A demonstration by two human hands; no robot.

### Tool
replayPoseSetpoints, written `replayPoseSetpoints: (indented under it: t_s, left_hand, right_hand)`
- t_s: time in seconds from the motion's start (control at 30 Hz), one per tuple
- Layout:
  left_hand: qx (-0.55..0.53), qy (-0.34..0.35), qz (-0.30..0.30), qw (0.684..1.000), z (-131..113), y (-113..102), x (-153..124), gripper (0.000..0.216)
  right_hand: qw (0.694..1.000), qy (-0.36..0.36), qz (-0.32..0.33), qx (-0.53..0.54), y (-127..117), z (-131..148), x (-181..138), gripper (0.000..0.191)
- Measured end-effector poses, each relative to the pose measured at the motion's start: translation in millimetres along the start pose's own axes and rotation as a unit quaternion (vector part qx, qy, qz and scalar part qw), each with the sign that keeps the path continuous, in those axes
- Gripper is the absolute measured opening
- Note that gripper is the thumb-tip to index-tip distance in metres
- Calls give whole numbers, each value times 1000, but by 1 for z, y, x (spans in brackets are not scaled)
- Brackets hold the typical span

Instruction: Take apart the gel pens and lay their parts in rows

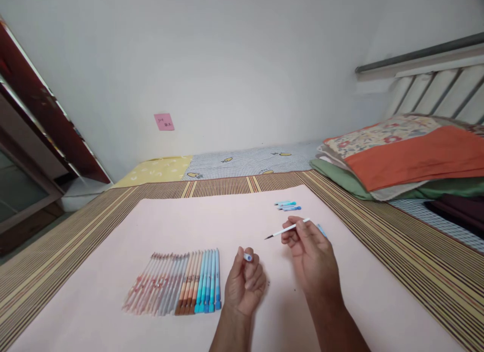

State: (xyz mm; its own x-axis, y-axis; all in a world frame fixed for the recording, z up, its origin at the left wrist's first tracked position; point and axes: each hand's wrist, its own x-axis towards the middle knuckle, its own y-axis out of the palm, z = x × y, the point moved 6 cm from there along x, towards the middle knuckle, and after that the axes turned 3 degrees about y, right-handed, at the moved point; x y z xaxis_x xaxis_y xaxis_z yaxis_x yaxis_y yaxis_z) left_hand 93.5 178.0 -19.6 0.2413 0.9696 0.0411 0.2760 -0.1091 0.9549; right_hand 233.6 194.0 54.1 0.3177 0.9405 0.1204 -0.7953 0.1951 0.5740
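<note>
My left hand is closed around a small pale-blue tube, perhaps a pen barrel or cap, whose hollow end faces up. To its right, my right hand pinches a slim white pen refill with a dark pointed tip aimed left. A bit of light blue shows behind the right fingers; I cannot tell whether it is held. Left of my left hand lies a neat row of pens, clear pinkish, grey, brown-orange and blue. Several short blue pen parts with dark tips lie beyond my right hand.
A pale pink sheet covers much of the striped mat. Folded bedding with an orange cover is stacked at the right, by a white radiator. A pink note sticks to the wall. Small dark specks lie near my hands.
</note>
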Motion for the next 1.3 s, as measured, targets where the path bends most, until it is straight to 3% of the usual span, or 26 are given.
replayPoseSetpoints:
  t_s: [0.47, 0.6, 0.73, 0.87, 1.17, 1.3]
  left_hand:
    - [-23, 9, 54, 998, 1, 0, 2, 41]
    - [-26, 11, 30, 999, 3, -5, 3, 33]
    - [2, 33, -25, 999, -1, -14, 6, 28]
    - [-48, 28, -42, 998, -5, -13, 6, 25]
    - [-77, 25, 11, 997, -4, -4, 0, 33]
    - [-63, 30, -54, 996, -6, -13, 6, 20]
  right_hand:
    - [996, 55, 51, -46, 26, -29, -25, 32]
    - [993, 64, 77, -64, 31, -36, -27, 37]
    - [996, 45, 19, -80, 14, -36, -16, 38]
    - [998, 13, -42, -53, -3, -27, -4, 38]
    - [998, 4, -20, -58, 4, -24, -9, 38]
    - [999, 7, -11, -45, 5, -25, -8, 37]
